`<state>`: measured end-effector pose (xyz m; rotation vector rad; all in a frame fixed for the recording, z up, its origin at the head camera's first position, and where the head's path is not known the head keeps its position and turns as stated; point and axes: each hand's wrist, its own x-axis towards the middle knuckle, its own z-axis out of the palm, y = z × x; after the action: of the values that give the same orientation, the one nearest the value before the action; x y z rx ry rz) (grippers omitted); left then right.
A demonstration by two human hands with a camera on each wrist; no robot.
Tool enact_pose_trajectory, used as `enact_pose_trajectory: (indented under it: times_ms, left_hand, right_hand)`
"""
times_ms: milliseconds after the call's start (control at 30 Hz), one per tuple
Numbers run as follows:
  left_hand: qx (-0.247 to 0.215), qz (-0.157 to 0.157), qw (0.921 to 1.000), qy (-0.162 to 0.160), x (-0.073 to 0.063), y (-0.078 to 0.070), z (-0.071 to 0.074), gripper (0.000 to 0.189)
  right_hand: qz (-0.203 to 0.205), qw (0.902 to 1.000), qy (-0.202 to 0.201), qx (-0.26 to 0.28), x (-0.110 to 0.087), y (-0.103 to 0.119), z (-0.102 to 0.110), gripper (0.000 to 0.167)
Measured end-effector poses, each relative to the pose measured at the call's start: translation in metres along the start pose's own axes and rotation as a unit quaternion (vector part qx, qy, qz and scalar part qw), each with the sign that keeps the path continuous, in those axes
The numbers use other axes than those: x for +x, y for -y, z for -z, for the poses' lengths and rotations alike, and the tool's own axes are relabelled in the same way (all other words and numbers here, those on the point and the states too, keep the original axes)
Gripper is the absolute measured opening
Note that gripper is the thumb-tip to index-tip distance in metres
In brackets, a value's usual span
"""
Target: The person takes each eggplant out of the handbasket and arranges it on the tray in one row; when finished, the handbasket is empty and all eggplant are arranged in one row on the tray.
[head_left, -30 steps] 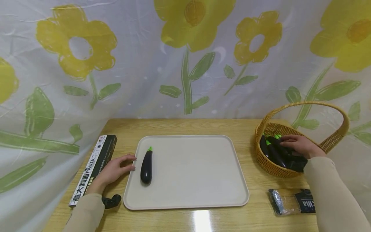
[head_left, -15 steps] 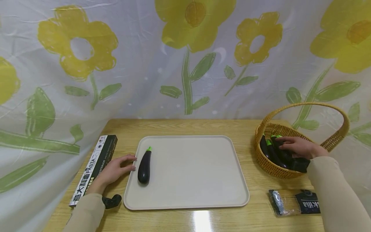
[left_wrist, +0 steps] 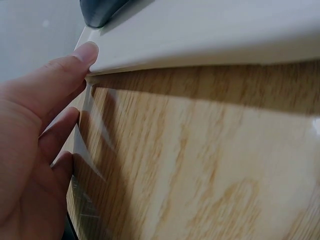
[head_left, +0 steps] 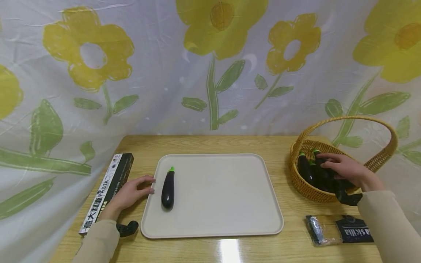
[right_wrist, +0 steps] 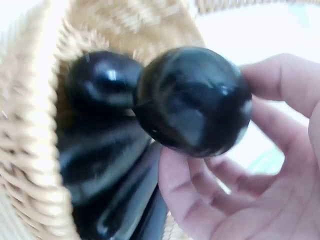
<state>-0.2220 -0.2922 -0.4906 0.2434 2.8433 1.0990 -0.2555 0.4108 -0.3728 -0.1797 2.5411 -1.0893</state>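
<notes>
In the head view, a shiny dark eggplant point(head_left: 168, 190) with a green stem lies on the left part of the white tray point(head_left: 223, 197). My left hand point(head_left: 131, 191) touches the tray's left rim with thumb and fingertips, its fingers relaxed; the left wrist view has the thumb point(left_wrist: 82, 55) against the tray edge. At the right, my right hand point(head_left: 350, 171) reaches into a wicker basket point(head_left: 306, 190). Seen from the right wrist, its fingers and thumb grip another eggplant point(right_wrist: 195, 102) by the sides, round end toward the camera. Several more eggplants point(right_wrist: 102, 155) lie beneath and beside it.
Left of the tray lies a long pasta box point(head_left: 108, 190), partly behind the left forearm. A clear and black package point(head_left: 340, 230) lies in front of the basket. The basket's tall handle point(head_left: 348, 117) arches over the opening. A flowered cloth point(head_left: 158, 91) hangs behind the table.
My right forearm has shifted slightly right, and the eggplants under that hand have shifted. The eggplant on the tray rocked left, then back right. My left hand has stayed put.
</notes>
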Motion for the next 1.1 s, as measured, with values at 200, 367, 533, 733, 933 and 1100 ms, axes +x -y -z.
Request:
enact_pose_trajectory:
  times_ms: [200, 367, 533, 733, 933, 1100]
  left_hand:
    - [-0.003, 0.0, 1.0, -0.002, 0.001, 0.001, 0.0, 0.049]
    - [0.002, -0.003, 1.0, -0.001, 0.0, 0.001, 0.0, 0.049]
    - [0.005, -0.003, 1.0, -0.001, -0.001, -0.001, 0.001, 0.048]
    - [-0.001, -0.006, 1.0, -0.001, -0.001, -0.002, 0.0, 0.047]
    - [-0.003, -0.008, 1.0, -0.003, 0.0, -0.002, 0.0, 0.047]
    - [-0.003, -0.006, 1.0, 0.0, -0.001, -0.001, 0.001, 0.048]
  right_hand:
    - [0.01, 0.9992, -0.04, -0.001, -0.02, 0.018, -0.015, 0.062]
    - [0.031, 0.998, -0.055, -0.003, -0.035, 0.033, -0.029, 0.06]
    - [0.044, 0.9976, -0.053, 0.008, -0.047, 0.05, -0.047, 0.059]
    - [0.067, 0.9965, -0.049, 0.015, -0.052, 0.067, -0.077, 0.055]
    - [0.082, 0.9952, -0.003, 0.052, -0.044, 0.081, -0.115, 0.052]
    - [0.098, 0.9905, 0.04, 0.087, -0.034, 0.096, -0.147, 0.049]
